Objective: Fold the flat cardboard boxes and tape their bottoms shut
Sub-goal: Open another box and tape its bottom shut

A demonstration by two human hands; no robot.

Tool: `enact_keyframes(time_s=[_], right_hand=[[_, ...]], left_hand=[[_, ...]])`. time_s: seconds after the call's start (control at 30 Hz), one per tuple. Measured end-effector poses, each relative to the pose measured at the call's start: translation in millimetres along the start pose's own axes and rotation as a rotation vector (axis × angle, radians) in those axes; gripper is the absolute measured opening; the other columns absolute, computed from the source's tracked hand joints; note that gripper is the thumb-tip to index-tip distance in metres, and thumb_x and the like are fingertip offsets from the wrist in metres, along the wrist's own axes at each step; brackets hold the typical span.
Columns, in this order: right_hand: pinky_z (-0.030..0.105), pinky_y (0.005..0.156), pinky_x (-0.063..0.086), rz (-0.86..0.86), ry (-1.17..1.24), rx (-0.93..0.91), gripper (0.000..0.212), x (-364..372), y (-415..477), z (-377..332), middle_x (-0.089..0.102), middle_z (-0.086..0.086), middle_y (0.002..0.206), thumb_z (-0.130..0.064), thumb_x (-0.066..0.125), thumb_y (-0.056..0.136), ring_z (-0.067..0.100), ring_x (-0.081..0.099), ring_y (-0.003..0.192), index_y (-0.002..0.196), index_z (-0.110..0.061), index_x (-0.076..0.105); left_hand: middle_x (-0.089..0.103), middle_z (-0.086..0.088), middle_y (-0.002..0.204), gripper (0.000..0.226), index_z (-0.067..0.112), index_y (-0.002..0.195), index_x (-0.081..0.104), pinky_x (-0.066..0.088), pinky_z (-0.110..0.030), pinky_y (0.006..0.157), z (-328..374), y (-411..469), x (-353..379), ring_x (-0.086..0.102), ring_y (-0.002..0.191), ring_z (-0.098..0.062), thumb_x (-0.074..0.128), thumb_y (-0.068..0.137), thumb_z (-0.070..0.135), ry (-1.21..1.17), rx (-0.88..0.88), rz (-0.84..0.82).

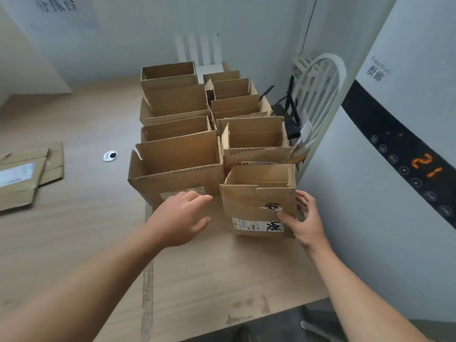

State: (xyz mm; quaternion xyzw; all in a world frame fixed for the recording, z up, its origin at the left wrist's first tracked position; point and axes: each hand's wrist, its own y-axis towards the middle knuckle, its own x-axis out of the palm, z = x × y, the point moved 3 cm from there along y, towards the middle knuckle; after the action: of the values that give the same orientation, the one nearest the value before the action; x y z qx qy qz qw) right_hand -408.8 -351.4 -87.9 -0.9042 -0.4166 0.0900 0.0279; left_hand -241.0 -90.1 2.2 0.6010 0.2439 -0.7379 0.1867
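Observation:
A small folded cardboard box (pixel 249 206) with a shipping label and black marker writing stands upright, top open, at the near end of two rows of folded boxes. My right hand (pixel 306 220) holds its right front corner, thumb on the front face and fingers on the right side. My left hand (pixel 182 215) hovers with relaxed fingers just left of it, in front of a larger open box (pixel 172 174). A stack of flat cardboard boxes (pixel 22 178) lies at the left of the table.
Several more open boxes (pixel 177 102) stand in two rows toward the wall. A large cardboard sheet (pixel 222 272) covers the near table. A tall white appliance (pixel 394 169) with an orange display stands on the right, a white chair (pixel 318 90) behind it. A round grommet (pixel 110 155) sits in the tabletop.

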Motion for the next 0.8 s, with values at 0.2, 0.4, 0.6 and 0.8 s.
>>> enact_keyframes(time_s=[0.2,0.4,0.6,0.8], right_hand=[[0.020,0.092,0.050,-0.091,-0.065,0.003,0.070,-3,8,10,0.064,-0.025,0.119,-0.016,0.086,0.073,-0.002,0.060,0.114,0.129,-0.040,0.051],[0.046,0.105,0.048,-0.063,-0.123,0.014,0.071,1,15,18,0.061,-0.017,0.128,-0.029,0.087,0.074,0.009,0.057,0.121,0.133,-0.044,0.050],[0.034,0.110,0.039,-0.033,-0.291,0.004,0.074,-3,0,7,0.045,-0.016,0.143,-0.033,0.084,0.079,0.004,0.045,0.128,0.139,-0.048,0.043],[0.036,0.111,0.037,0.050,-0.554,-0.038,0.064,-16,-40,-21,0.037,-0.002,0.149,-0.025,0.068,0.093,0.015,0.041,0.133,0.149,-0.027,0.038]], left_hand=[[0.058,0.001,0.129,0.064,0.025,0.145,0.046,0.044,-0.035,0.092,2,1,14,0.054,0.116,-0.025,0.037,0.091,0.059,-0.043,-0.080,-0.039],[0.053,0.003,0.135,0.064,0.029,0.147,0.042,0.042,-0.034,0.100,2,-5,22,0.049,0.124,-0.021,0.041,0.090,0.057,-0.104,-0.138,-0.084],[0.053,0.005,0.133,0.076,0.031,0.146,0.043,0.042,-0.036,0.102,-4,-21,25,0.049,0.123,-0.020,0.030,0.081,0.069,-0.160,-0.179,-0.101],[0.053,0.001,0.137,0.056,0.028,0.147,0.043,0.041,-0.036,0.105,-10,-36,17,0.048,0.129,-0.021,0.055,0.096,0.047,-0.195,-0.174,-0.037]])
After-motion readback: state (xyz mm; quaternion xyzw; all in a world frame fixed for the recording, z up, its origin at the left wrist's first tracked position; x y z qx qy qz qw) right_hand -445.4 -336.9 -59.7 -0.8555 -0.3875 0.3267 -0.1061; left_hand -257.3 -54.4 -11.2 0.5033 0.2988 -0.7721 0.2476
